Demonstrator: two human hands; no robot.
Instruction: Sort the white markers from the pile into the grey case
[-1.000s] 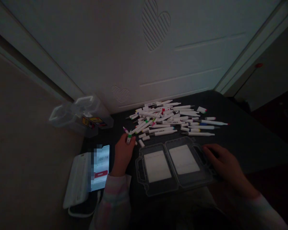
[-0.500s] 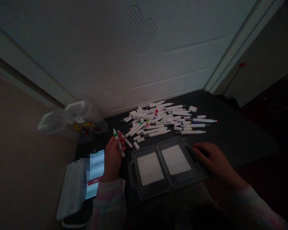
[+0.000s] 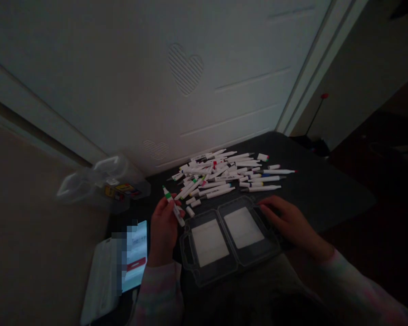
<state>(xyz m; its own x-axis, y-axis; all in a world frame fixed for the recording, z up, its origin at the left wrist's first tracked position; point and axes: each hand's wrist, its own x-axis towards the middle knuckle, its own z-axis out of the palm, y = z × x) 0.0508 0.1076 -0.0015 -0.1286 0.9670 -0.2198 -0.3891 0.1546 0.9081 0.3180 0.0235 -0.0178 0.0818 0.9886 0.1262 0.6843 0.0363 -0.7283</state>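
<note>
My left hand (image 3: 163, 228) is closed around a white marker with a green band and a green tip (image 3: 173, 206), which slants with its tip up and away from me. An open clear plastic case (image 3: 236, 258) lies in front of me, its two halves side by side, a white rectangle showing in each. My right hand (image 3: 285, 219) is at the upper right edge of this case, thumb and forefinger slightly apart, with no held thing visible. Just beyond the case lies a heap of white markers (image 3: 217, 174), several uncapped. Loose caps (image 3: 190, 211) lie near my left fingers.
A clear box with a handle (image 3: 112, 181) stands at the back left against the white panel (image 3: 122, 81) with heart reliefs. On the left, a lit screen (image 3: 136, 258) adjoins a pale flat panel (image 3: 100, 280). The dark table (image 3: 319, 190) extends right.
The view has shifted slightly. My right hand has slid left and up along the case's right edge. My left hand still holds the green marker, now closer to the loose caps.
</note>
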